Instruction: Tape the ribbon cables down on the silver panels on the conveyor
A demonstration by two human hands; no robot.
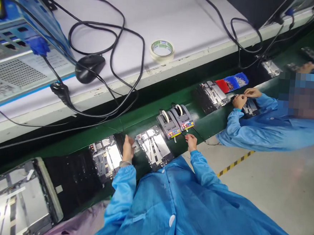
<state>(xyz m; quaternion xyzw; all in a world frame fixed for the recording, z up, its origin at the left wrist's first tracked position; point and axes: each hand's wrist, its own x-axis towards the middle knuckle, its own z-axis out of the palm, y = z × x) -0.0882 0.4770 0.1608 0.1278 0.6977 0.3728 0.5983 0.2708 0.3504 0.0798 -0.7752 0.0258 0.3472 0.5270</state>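
Opened tablet chassis (155, 147) lies flat on the green conveyor belt (199, 124) between my hands. It is thin rigid metal with shiny foil patches and bare cables, likely light but fragile, best lifted by its edges. My left hand (128, 148) touches its left edge, grip unclear. My right hand (190, 141) hovers loosely open beside two tape dispensers (176, 123).

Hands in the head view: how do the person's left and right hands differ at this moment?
The left hand stands on edge, fingers up, at the corner of a panel. The right hand lies low, fingers pointing toward the dispensers.
The right hand holds nothing. Whether the left hand has a grip on anything cannot be told.
Both are bare, come out of blue sleeves, and are over the green belt.
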